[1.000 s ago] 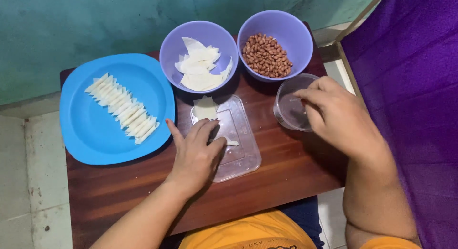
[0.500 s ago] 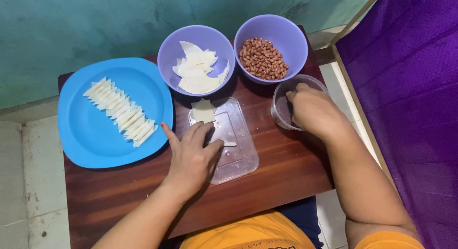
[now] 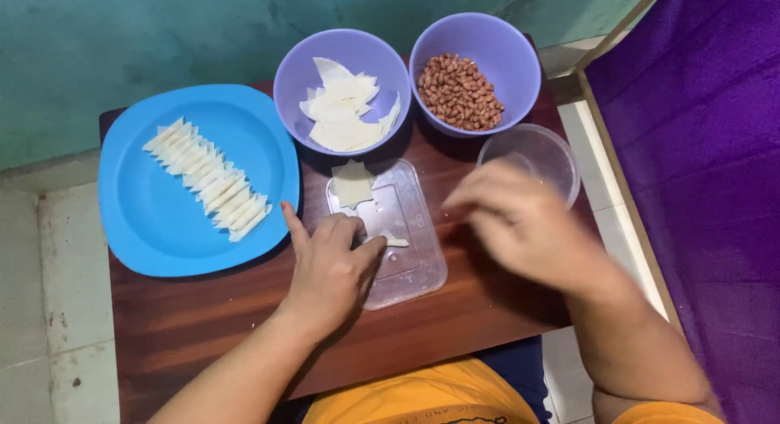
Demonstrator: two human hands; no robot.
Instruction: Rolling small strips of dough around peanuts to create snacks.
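Note:
My left hand (image 3: 329, 266) rests on a clear plastic lid (image 3: 404, 245) in the middle of a small wooden table (image 3: 187, 318), its fingertips pressing a small pale dough piece (image 3: 392, 241). A square white wrapper (image 3: 353, 184) lies at the lid's far end. My right hand (image 3: 520, 221) hovers blurred above the table just right of the lid, fingers loosely curled, nothing visible in it. Behind it stands a small clear bowl (image 3: 540, 152).
A blue plate (image 3: 154, 221) at the left carries a row of folded white pieces (image 3: 207, 180). Two purple bowls stand at the back: one with white wrappers (image 3: 343, 91), one with peanuts (image 3: 475, 71). A purple cloth (image 3: 699, 164) hangs at the right.
My right hand has left the small clear bowl and moved left and toward me, near the lid. My left hand has stayed on the lid.

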